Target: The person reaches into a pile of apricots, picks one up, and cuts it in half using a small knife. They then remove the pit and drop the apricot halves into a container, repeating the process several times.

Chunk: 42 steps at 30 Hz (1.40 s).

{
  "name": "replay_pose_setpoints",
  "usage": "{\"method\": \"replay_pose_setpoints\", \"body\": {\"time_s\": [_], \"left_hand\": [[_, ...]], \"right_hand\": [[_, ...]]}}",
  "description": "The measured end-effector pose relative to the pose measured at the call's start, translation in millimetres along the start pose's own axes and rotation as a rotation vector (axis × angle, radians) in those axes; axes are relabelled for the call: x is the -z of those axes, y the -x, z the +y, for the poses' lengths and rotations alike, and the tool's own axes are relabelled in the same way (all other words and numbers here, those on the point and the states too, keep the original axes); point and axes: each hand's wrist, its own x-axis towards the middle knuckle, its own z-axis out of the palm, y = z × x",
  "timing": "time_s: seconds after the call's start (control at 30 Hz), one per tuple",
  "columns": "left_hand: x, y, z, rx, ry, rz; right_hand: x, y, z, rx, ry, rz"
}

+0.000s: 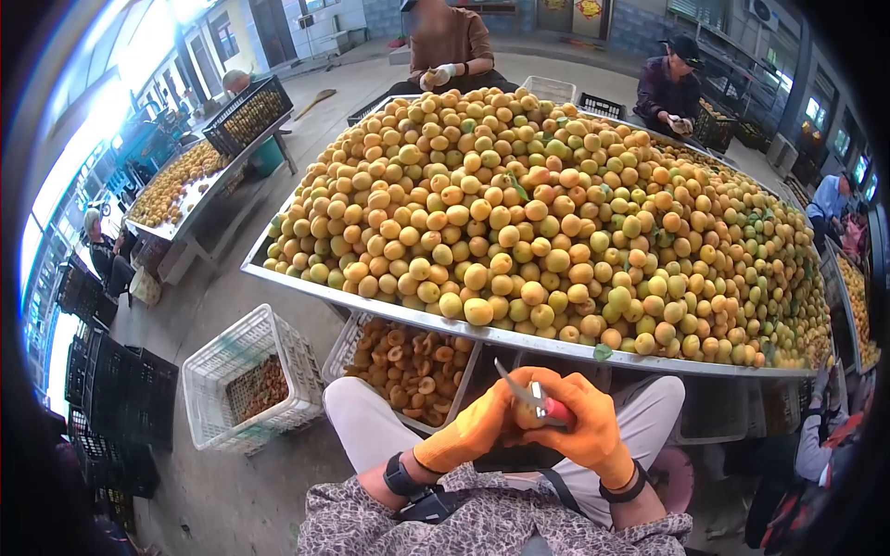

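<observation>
My left hand [480,422], in an orange glove, is closed around an apricot [527,413] in front of my lap. My right hand [590,428], gloved in orange too, grips pruning shears [557,410] with a red handle. Their curved grey blade [513,382] points up and to the left, close against the fruit. Both hands are together, and my fingers partly hide the apricot. Just beyond them, a metal-edged table [417,316] bears a large heap of whole apricots [501,213]. Below its edge, halved apricots [408,366] fill a crate by my knee.
A white crate [206,371] with apricot pits [258,389] stands on the floor at left. Black crates [120,389] are stacked farther left. Two people [451,46] [669,88] sit across the heap. Another table [176,218] with fruit stands back left.
</observation>
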Motion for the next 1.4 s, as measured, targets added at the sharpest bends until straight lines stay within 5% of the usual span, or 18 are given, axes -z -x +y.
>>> {"method": "replay_pose_setpoints", "body": {"time_s": [0.1,0.17,0.2,0.23,0.3,0.37,0.43,0.5,0.57,0.6,0.73,0.93,1.17,1.4], "left_hand": [[1.4,-2.5,-1.5,-0.056,-0.367,-0.004],[9.6,-10.6,-20.9,-0.399,-0.603,-0.076],[-16.8,-3.3,-0.1,0.038,-0.38,0.165],[-15.0,-7.5,-4.9,0.043,-0.38,0.163],[-12.6,-16.9,-10.9,-0.595,-0.607,0.074],[-27.2,-9.7,-8.9,-0.508,-0.504,0.192],[-28.1,-5.7,-3.5,-0.382,-0.529,0.199],[-14.5,-16.4,-13.6,-0.421,-0.43,0.201],[-6.6,-15.4,-18.2,-0.126,0.13,0.189],[5.9,-12.4,-17.8,-0.084,0.258,0.051],[21.6,0.6,-14.0,-0.052,0.44,0.008],[23.8,23.4,5.9,0.02,-0.012,0.175],[17.4,21.7,1.5,0.157,-0.118,0.307],[10.6,4.8,-25.2,0.217,0.023,0.217]], "right_hand": [[-4.1,6.2,6.7,0.038,0.163,-0.028],[-10.0,5.0,19.0,0.128,0.18,-0.008],[-12.4,3.1,21.0,0.171,0.11,0.035],[-15.0,1.8,22.6,0.214,0.041,0.082],[-28.1,9.3,25.7,0.153,-0.106,0.14],[-39.4,17.1,23.9,0.092,-0.253,0.198],[-46.6,21.5,21.7,-0.331,-0.838,0.281],[-44.1,23.5,22.0,-0.385,-1.018,0.234],[-41.2,24.5,22.2,-0.488,-1.38,0.125],[-43.4,24.4,26.5,-0.41,-1.402,0.077],[-43.3,18.8,27.4,-0.394,-1.401,0.071],[-47.5,8.6,23.2,-0.471,-1.335,-0.001],[-74.0,10.2,38.8,-0.473,-1.282,0.042],[-58.5,22.4,34.8,-0.573,-1.289,0.027]]}}
